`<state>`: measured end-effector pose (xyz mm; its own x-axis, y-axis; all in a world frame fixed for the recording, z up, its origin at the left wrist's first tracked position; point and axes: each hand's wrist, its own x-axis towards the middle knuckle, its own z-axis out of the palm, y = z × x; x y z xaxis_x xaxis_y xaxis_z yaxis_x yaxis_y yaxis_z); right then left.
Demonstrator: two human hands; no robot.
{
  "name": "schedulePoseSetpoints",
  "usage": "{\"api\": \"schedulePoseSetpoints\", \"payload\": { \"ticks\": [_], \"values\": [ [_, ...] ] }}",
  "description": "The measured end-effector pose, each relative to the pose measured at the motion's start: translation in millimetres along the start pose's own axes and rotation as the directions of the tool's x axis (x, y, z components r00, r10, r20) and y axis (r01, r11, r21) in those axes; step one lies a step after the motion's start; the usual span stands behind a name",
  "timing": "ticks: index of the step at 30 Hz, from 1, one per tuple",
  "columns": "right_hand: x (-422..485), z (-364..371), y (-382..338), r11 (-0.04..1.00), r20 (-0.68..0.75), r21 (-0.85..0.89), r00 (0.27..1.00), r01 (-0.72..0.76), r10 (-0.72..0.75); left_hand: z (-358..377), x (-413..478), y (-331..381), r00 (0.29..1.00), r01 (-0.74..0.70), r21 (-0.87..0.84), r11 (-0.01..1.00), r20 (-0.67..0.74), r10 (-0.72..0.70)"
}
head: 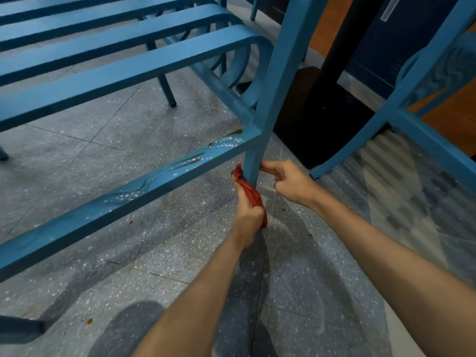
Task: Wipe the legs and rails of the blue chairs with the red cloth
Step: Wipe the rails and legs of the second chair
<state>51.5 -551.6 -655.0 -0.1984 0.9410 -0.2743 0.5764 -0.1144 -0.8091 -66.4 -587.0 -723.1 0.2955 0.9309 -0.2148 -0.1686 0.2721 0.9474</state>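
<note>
A blue chair leg (273, 86) runs down the middle of the view to the floor. My left hand (248, 210) grips the red cloth (251, 191), which wraps the foot of that leg from the left. My right hand (288, 179) reaches the leg from the right, its fingertips touching the leg just above the cloth. A low blue rail (144, 181) joins the leg on the left; it carries brown liquid smears and pale specks.
Blue seat slats (123, 68) fill the upper left. A second blue chair (401, 109) stands at right. A black table base (332, 117) sits behind the leg. The grey speckled floor (103, 253) shows small brown spots and wet streaks.
</note>
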Motion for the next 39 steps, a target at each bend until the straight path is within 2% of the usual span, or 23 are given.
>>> {"api": "schedulePoseSetpoints", "payload": {
  "ticks": [2,3,10,15,18,22,25,26,28,30,32,34,36,37,39],
  "values": [
    [1.3,1.0,3.0,1.000,-0.007,-0.007,1.000,-0.012,0.012,-3.2,2.6,2.5,0.992,0.121,-0.023,0.992,-0.021,-0.121],
    [1.6,0.8,4.9,1.000,-0.003,-0.001,1.000,-0.015,0.015,-3.4,4.1,2.5,0.991,0.132,-0.034,0.991,-0.031,-0.133],
    [1.7,-2.0,2.4,0.999,0.011,0.026,1.000,0.029,-0.029,19.4,-8.2,33.7,0.980,-0.126,-0.094,0.988,-0.169,0.109],
    [0.2,-5.1,1.1,1.000,0.050,-0.015,0.999,0.022,-0.021,25.7,-5.4,32.1,0.960,-0.195,-0.033,0.980,-0.210,0.184],
    [-4.0,-6.4,-3.7,0.999,0.085,-0.023,0.996,-0.026,0.028,15.2,-2.5,25.8,0.985,-0.068,-0.001,0.998,-0.159,0.067],
    [-10.3,-3.5,-8.8,0.993,0.107,-0.025,0.987,-0.118,0.120,-5.1,-12.1,27.4,0.965,0.251,0.060,0.966,-0.097,-0.244],
    [-16.5,4.5,3.0,0.952,0.106,-0.092,0.948,-0.291,0.300,-18.4,-19.7,31.2,0.920,0.388,-0.101,0.916,-0.016,-0.392],
    [-19.7,8.8,6.7,0.933,0.118,-0.072,0.926,-0.352,0.359,-20.4,-25.3,37.9,0.915,0.401,-0.155,0.903,0.012,-0.404],
    [-25.1,19.1,10.4,0.891,0.130,0.101,0.894,-0.442,0.428,-24.4,-37.0,47.6,0.922,0.387,-0.264,0.884,0.077,-0.381],
    [-28.7,31.4,14.5,0.807,0.122,0.338,0.873,-0.484,0.473,-25.5,-51.4,58.3,0.935,0.354,-0.373,0.858,0.163,-0.315],
    [-35.1,42.3,14.0,0.706,0.190,0.471,0.843,-0.529,0.504,-28.6,-65.3,65.6,0.940,0.337,-0.457,0.823,0.209,-0.269],
    [-38.6,47.6,18.2,0.615,0.339,0.504,0.794,-0.607,0.505,-34.4,-76.0,70.0,0.942,0.330,-0.461,0.824,0.216,-0.257],
    [-50.7,47.8,10.1,0.582,0.467,0.479,0.752,-0.658,0.465,-41.4,-89.2,74.6,0.948,0.315,-0.438,0.842,0.186,-0.258],
    [-57.1,44.6,3.0,0.560,0.510,0.479,0.734,-0.676,0.449,-44.9,-96.7,78.8,0.953,0.303,-0.421,0.855,0.144,-0.267],
    [-63.7,33.7,-13.7,0.541,0.515,0.521,0.749,-0.660,0.418,-48.6,-106.5,87.4,0.962,0.269,-0.365,0.891,0.061,-0.266]
  ]
}}
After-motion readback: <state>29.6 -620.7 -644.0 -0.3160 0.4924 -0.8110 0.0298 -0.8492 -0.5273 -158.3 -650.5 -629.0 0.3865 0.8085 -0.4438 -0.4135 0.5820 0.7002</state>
